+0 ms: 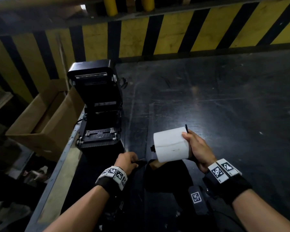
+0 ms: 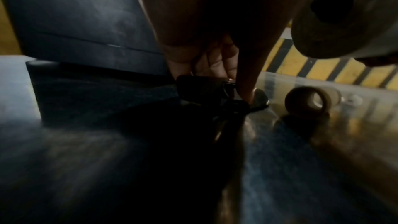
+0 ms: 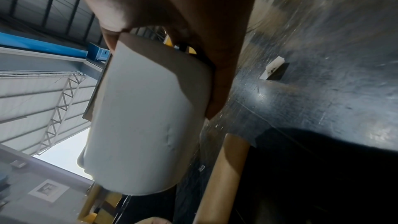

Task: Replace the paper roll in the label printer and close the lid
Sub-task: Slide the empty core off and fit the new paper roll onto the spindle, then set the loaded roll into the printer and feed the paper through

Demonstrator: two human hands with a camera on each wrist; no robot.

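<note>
The black label printer (image 1: 100, 124) stands open at the table's left edge, its lid (image 1: 90, 72) tipped up and back and its paper bay empty. My right hand (image 1: 197, 148) grips a full white paper roll (image 1: 172, 145) by its right end, lifted off the table to the right of the printer. A black spindle runs through the roll, and its stub (image 1: 152, 148) sticks out on the left. The roll (image 3: 140, 117) fills the right wrist view. My left hand (image 1: 126, 160) is low in front of the printer, pinching a small black part (image 2: 204, 88) against the table.
An empty brown cardboard core (image 2: 308, 101) lies on the dark table (image 1: 216, 97) near my left hand. An open cardboard box (image 1: 45, 121) sits beyond the table's left edge. A yellow and black striped barrier (image 1: 174, 34) runs along the back. A white scrap (image 3: 272, 67) lies on the table.
</note>
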